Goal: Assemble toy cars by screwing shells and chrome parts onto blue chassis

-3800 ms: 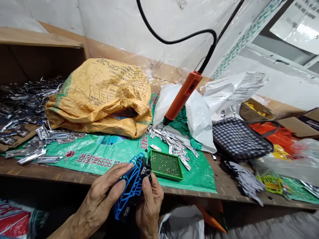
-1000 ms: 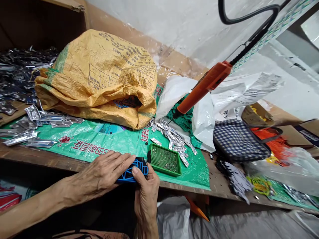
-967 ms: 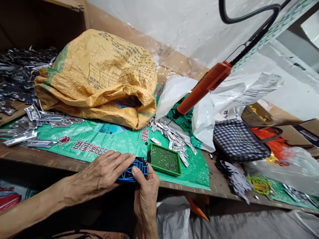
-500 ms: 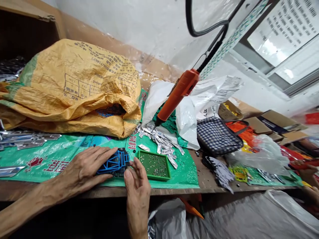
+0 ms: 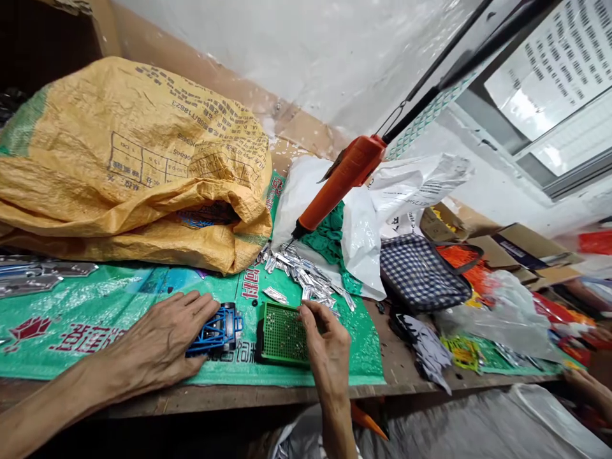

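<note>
My left hand [image 5: 160, 344] lies flat over a blue toy car frame [image 5: 217, 328] with black wheels, pressing it onto the green mat [image 5: 86, 312]. My right hand [image 5: 325, 347] reaches over the right part of a small green screw tray [image 5: 280, 331], fingers bent above it; whether it holds anything I cannot make out. An orange electric screwdriver [image 5: 342, 182] hangs on a black cable above a heap of small silver packets [image 5: 296, 271].
A big yellow woven sack [image 5: 129, 159] fills the left. White plastic bags [image 5: 363, 210] hold green parts. A checked pouch [image 5: 423, 271], grey parts [image 5: 423, 335], cardboard boxes and orange parts lie to the right. Another person's hand [image 5: 590, 389] shows at the far right edge.
The blue car frame went from being held upright in both hands to lying on the mat under my left hand. My right hand left it and moved right onto the green tray.
</note>
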Demonstrator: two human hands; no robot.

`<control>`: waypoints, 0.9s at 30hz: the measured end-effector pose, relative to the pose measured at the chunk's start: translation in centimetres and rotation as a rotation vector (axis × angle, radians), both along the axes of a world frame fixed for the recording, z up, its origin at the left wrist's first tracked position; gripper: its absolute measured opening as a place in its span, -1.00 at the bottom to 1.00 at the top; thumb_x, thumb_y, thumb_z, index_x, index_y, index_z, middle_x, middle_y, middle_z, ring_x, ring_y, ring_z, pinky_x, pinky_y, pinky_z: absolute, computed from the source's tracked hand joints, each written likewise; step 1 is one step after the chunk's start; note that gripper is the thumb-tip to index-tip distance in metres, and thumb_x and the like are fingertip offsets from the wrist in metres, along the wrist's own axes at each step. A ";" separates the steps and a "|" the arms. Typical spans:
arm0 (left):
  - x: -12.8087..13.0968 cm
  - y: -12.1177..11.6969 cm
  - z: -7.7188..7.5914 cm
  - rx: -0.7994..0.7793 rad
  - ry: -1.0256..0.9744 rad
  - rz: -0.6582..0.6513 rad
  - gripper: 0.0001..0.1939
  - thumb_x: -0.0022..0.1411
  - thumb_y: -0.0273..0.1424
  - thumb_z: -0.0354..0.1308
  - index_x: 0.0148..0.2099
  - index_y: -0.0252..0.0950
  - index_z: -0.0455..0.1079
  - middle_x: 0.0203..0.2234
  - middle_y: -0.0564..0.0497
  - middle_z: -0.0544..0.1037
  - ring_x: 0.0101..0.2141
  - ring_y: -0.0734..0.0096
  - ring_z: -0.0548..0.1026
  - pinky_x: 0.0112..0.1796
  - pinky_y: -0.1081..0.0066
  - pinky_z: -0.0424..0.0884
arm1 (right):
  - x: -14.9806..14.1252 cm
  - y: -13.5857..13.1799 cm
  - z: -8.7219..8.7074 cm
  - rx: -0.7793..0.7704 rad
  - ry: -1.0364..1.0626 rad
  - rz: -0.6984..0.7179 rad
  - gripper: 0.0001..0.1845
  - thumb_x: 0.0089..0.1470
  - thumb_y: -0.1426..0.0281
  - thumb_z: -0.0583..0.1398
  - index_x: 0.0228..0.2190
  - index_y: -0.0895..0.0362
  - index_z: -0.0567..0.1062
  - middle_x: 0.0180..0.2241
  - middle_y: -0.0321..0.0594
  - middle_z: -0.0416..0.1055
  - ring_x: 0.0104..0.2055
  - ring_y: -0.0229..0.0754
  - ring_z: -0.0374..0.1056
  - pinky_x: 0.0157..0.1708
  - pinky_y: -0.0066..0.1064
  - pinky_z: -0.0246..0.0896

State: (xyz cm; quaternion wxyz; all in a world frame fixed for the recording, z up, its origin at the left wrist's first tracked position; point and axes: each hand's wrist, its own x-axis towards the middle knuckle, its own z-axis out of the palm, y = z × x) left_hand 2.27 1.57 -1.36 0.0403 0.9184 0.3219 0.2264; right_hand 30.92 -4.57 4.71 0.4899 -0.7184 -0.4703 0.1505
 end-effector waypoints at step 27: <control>1.3 -0.6 3.0 -0.228 -0.049 -0.036 -0.43 0.20 -0.13 0.35 0.13 -0.31 0.32 0.09 -0.21 0.51 0.06 0.02 0.50 0.16 0.07 0.40 | -14.7 24.3 -2.0 -0.157 -0.644 0.674 -0.61 0.27 0.23 0.23 0.07 0.11 0.45 0.09 -0.10 0.43 0.03 -0.07 0.44 0.00 -0.10 0.44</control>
